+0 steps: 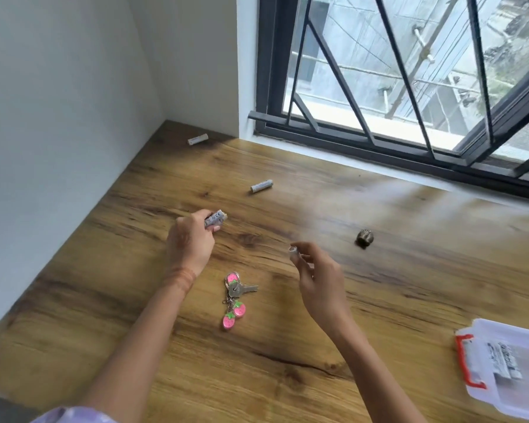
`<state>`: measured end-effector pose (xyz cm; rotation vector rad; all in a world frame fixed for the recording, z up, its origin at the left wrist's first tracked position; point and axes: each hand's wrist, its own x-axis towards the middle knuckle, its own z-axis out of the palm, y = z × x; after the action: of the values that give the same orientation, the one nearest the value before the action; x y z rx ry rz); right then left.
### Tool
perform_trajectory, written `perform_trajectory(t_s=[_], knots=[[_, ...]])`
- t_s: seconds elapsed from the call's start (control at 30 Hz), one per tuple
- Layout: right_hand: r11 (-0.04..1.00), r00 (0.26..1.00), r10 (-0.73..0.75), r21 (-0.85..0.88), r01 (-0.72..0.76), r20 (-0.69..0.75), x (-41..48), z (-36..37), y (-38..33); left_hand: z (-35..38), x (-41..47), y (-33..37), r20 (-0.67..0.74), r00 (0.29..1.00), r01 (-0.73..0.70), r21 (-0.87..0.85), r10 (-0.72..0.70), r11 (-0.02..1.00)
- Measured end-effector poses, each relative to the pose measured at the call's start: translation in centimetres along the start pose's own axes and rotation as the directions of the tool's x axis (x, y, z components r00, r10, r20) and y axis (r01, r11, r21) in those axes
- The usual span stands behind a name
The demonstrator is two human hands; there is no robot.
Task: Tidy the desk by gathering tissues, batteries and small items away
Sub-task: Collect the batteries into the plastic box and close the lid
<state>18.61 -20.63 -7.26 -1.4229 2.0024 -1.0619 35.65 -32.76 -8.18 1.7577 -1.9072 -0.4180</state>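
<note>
My left hand grips a grey battery just above the wooden desk, left of centre. My right hand pinches another battery upright between thumb and fingers, a little above the desk. Two more grey batteries lie loose: one beyond my left hand, one in the far corner by the wall. A bunch of keys with pink strawberry charms lies between my forearms.
A small dark brown knob-like object sits right of my right hand. A clear plastic box with an orange clasp stands at the desk's right edge. White walls close the left and back; a barred window runs along the far side.
</note>
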Motion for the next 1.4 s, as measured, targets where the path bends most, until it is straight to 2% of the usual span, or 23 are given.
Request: perform_trajectory(t_s=[0.1, 0.17, 0.27, 0.33, 0.43, 0.5, 0.6, 0.73, 0.8, 0.87, 1.03, 1.17, 1.33, 1.4], knots=[[0.986, 0.994, 0.106, 0.132, -0.103, -0.012, -0.5, -1.7, 0.5, 0.3, -2.8, 2.8, 0.000, 0.996, 0.084, -0.204, -0.086, 0.975], [0.973, 0.989, 0.145, 0.188, -0.137, -0.030, -1.0, -3.0, 0.8, 0.5, -4.9, 5.1, 0.068, 0.988, 0.155, -0.356, -0.140, 0.922], [0.953, 0.978, 0.193, 0.253, -0.169, -0.074, -2.3, -5.8, 1.8, 1.4, -8.0, 8.8, 0.258, 0.947, 0.315, -0.614, -0.193, 0.724], [0.937, 0.971, 0.218, 0.301, -0.180, -0.098, -3.5, -8.2, 2.6, 2.1, -10.1, 11.2, 0.362, 0.913, 0.397, -0.692, -0.187, 0.603], [0.920, 0.952, 0.259, 0.344, -0.191, -0.165, -5.7, -12.9, 4.4, 3.4, -13.3, 14.7, 0.469, 0.871, 0.474, -0.726, -0.146, 0.498], [0.932, 0.935, 0.279, 0.297, -0.208, -0.221, -7.2, -16.3, 5.7, 4.0, -15.4, 16.8, 0.524, 0.841, 0.523, -0.728, -0.132, 0.443], [0.914, 0.891, 0.374, 0.267, -0.306, -0.258, -9.3, -21.3, 8.6, 4.8, -18.3, 19.8, 0.587, 0.801, 0.579, -0.713, -0.115, 0.395], [0.888, 0.839, 0.439, 0.012, -0.460, -0.322, -10.3, -25.3, 14.2, 5.9, -21.4, 22.5, 0.638, 0.766, 0.618, -0.695, -0.084, 0.368], [0.858, 0.842, 0.445, -0.124, -0.498, -0.305, -10.1, -26.0, 16.4, 6.4, -22.6, 23.6, 0.652, 0.756, 0.627, -0.692, -0.065, 0.358], [0.847, 0.860, 0.428, -0.209, -0.489, -0.278, -9.8, -26.1, 17.8, 6.8, -23.7, 24.7, 0.661, 0.749, 0.632, -0.691, -0.046, 0.350], [0.837, 0.868, 0.393, -0.274, -0.474, -0.303, -8.9, -24.8, 19.2, 6.8, -25.5, 26.3, 0.653, 0.756, 0.632, -0.714, -0.039, 0.303], [0.873, 0.883, 0.379, -0.208, -0.440, -0.276, -9.1, -24.8, 19.2, 6.7, -26.1, 26.7, 0.632, 0.773, 0.617, -0.731, -0.052, 0.291], [0.933, 0.936, 0.259, -0.187, -0.306, -0.240, -10.0, -25.6, 18.5, 7.0, -26.6, 27.4, 0.639, 0.768, 0.625, -0.733, -0.045, 0.267], [0.954, 0.941, 0.245, -0.115, -0.277, -0.235, -10.4, -25.8, 17.8, 7.3, -26.7, 27.8, 0.641, 0.766, 0.626, -0.732, -0.038, 0.271]])
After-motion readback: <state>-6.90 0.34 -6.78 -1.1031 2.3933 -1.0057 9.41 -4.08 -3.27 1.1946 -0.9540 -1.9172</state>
